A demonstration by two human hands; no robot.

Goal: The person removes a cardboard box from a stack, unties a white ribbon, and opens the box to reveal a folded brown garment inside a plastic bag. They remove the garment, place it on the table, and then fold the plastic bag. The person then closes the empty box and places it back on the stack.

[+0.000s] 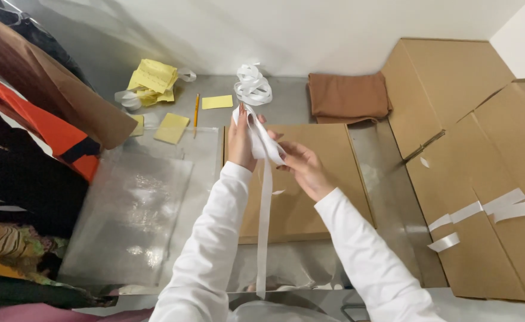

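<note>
I am watching both hands working one white strip (264,197) above the table (286,104). My left hand (240,142) is pinching its upper end, fingers closed on it; my right hand (305,170) is gripping the same strip just beside, at the fold. The strip is hanging straight down between my sleeves. I am counting one flat cardboard box (328,173) underneath, one pencil (196,110), one brown cloth (348,95), three loose strips (483,210) on the right.
</note>
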